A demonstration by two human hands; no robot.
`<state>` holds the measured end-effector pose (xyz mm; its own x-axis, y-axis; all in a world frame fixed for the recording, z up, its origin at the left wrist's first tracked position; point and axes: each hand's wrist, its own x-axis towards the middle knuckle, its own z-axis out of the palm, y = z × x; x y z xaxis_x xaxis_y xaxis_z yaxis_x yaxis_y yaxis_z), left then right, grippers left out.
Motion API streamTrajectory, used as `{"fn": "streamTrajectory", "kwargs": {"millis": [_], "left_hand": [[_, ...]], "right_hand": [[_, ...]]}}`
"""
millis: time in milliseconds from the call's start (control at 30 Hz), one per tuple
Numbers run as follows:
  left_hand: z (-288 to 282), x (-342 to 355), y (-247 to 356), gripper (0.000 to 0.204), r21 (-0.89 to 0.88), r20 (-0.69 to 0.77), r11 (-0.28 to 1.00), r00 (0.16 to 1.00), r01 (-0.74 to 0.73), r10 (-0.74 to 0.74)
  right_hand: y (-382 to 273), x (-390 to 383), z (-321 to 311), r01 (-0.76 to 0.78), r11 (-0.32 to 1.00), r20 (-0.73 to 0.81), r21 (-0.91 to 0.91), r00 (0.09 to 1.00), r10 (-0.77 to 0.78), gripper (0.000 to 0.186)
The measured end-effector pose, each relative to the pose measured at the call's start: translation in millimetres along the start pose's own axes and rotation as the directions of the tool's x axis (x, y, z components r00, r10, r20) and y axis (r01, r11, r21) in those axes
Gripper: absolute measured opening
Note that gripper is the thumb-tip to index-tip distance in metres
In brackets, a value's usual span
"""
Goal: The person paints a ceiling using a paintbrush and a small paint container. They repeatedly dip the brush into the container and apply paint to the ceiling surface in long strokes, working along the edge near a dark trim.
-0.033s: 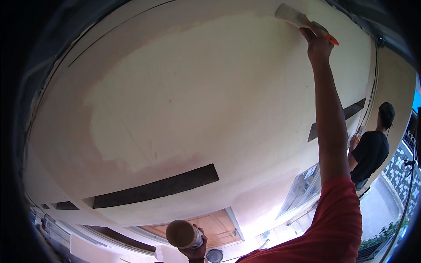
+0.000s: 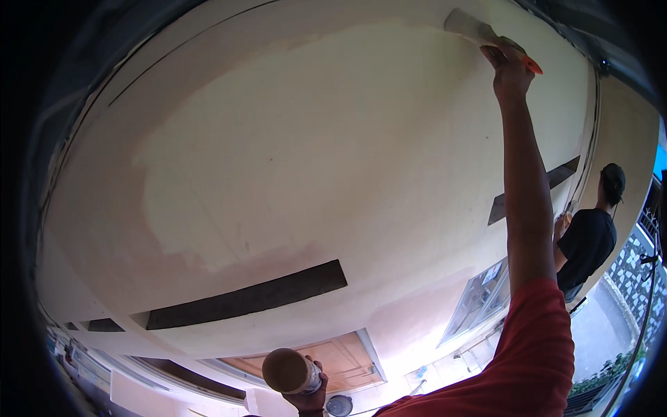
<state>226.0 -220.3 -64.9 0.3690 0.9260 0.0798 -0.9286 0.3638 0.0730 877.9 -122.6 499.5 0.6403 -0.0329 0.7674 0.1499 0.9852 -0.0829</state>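
Note:
My right arm stretches up to the top right, where my right hand is closed around a wide paintbrush with an orange-tipped handle. Its bristles lie against the upper part of the wall. A pale cream patch covers the wall's middle, with pinkish areas around its border. Low in the view, my left hand grips a paint container, a round tub tilted so that its opening faces me. What is inside the tub is too dark to make out.
A long dark vent slot cuts into the wall, with a shorter slot behind my right arm. Below are a wooden door and a window. A person in a dark shirt stands at the right. A dark bucket sits below.
My right hand and the paintbrush have shifted slightly to the right and down along the wall. My left hand and the tub have stayed nearly still.

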Motion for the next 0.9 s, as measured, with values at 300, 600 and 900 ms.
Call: {"fn": "streamTrajectory", "kwargs": {"millis": [300, 600, 900], "left_hand": [[7.3, -1.8, 1.1, 0.079, -0.047, 0.007, 0.999, 1.000, -0.006, 0.006], [6.5, 0.8, -3.4, 0.081, -0.032, 0.023, 0.999, 1.000, 0.020, -0.019], [8.3, -8.0, -4.1, 0.079, -0.054, 0.047, 0.998, 0.998, 0.032, -0.030]], "right_hand": [[-7.5, 0.7, 25.3, 0.489, 0.064, 0.386, -0.870, 0.756, -0.528, 0.012], [9.8, -191.2, 156.9, 0.929, 0.153, 0.795, -0.338, 0.369, -0.481, 0.031], [-8.0, -118.6, 124.9, 0.038, 0.984, 0.300, -0.175, 0.954, 0.016, 0.021]]}}
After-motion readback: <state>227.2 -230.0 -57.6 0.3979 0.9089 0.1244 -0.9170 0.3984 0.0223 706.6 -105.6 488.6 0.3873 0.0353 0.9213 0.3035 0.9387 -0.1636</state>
